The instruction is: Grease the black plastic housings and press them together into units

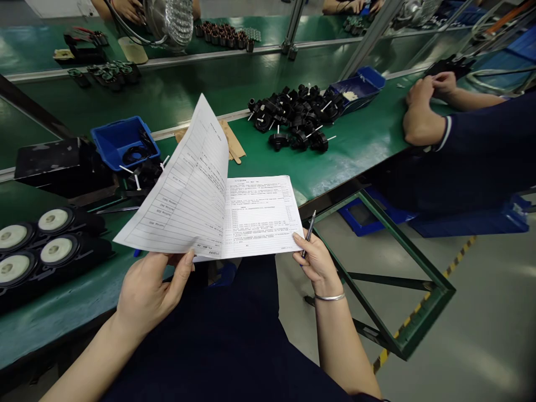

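An open paper booklet [263, 215] with printed text and tables lies across both hands, above my lap at the bench edge. My left hand [154, 285] pinches its lower left edge, where a lifted page [184, 190] curls upward. At the lower right corner, my right hand [316, 259] grips the booklet between thumb and fingers. A dark pen [309, 233] is also held in that hand, tip pointing up. A metal bangle [329, 297] circles the right wrist.
Black parts with white pins [293, 114] are heaped on the green bench [355, 145], beside a blue bin [360, 89]. Left are another blue bin [111, 139] and black units with white discs [54, 251]. A co-worker's hands [431, 89] are at the right; a green metal frame [431, 296] stands below.
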Available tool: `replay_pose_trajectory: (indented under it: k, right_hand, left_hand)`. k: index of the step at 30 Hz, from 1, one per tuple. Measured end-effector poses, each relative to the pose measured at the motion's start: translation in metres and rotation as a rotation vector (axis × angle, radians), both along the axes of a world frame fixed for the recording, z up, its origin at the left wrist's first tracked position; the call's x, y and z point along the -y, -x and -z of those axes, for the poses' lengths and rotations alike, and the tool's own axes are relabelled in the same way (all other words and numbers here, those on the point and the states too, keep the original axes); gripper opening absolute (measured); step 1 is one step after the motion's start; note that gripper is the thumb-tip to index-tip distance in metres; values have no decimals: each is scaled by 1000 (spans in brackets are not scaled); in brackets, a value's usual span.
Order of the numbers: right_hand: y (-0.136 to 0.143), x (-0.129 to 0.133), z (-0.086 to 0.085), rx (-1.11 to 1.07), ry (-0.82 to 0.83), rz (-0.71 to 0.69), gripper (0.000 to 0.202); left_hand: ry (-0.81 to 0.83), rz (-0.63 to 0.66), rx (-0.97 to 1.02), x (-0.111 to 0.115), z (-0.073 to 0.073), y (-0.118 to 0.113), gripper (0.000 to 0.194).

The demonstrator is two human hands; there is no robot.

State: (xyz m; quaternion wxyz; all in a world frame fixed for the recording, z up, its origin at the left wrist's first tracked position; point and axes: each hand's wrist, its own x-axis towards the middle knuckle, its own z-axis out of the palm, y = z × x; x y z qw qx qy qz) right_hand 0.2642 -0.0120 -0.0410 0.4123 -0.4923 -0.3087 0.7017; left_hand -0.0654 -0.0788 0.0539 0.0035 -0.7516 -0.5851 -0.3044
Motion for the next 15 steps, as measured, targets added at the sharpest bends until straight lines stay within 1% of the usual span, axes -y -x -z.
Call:
replay_pose_trajectory:
  k: [6,12,15]
  right_hand:
    - [-2,1,2,1,-8,35,33]
    - [-6,5,3,9,-22,68,32]
    - [-7,7,2,6,-27,76,32]
  left_hand:
    - [-11,5,17,-2,-1,-2,13]
    - [-22,26,31,-2,1,-1,11]
    - [6,24,42,-1,2,-1,12]
